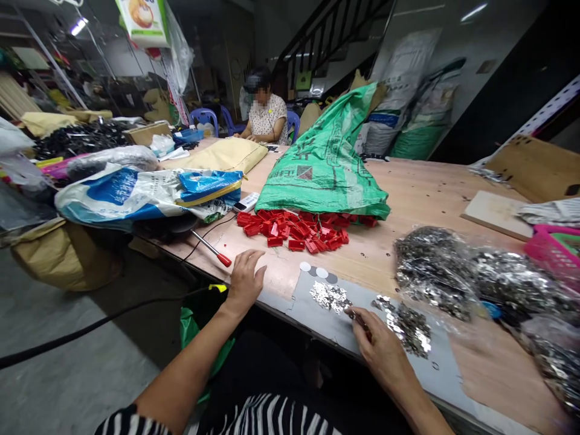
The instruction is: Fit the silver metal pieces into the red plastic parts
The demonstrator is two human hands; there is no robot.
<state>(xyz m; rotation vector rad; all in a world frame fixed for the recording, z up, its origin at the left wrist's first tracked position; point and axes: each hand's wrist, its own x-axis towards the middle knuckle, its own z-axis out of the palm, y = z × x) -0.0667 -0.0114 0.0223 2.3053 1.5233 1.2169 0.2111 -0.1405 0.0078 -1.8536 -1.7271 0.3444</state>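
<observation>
My left hand (245,279) lies flat on the wooden table's near edge, fingers stretched out, holding nothing, close to a red-handled screwdriver (212,249). My right hand (377,341) rests on a grey mat (317,314), fingers pinched together on something small and reddish I cannot make out. Small piles of shiny metal parts (330,296) lie on the mat beside that hand. A heap of red plastic pieces (299,230) spills from a green woven sack (328,163) just beyond.
Clear bags of metal parts (457,272) sit at right, with a pink basket (555,244) and boards behind. Blue-white sacks (145,190) and a yellow bag crowd the left. Another person (265,115) sits at the table's far end. A black cable runs off the near edge.
</observation>
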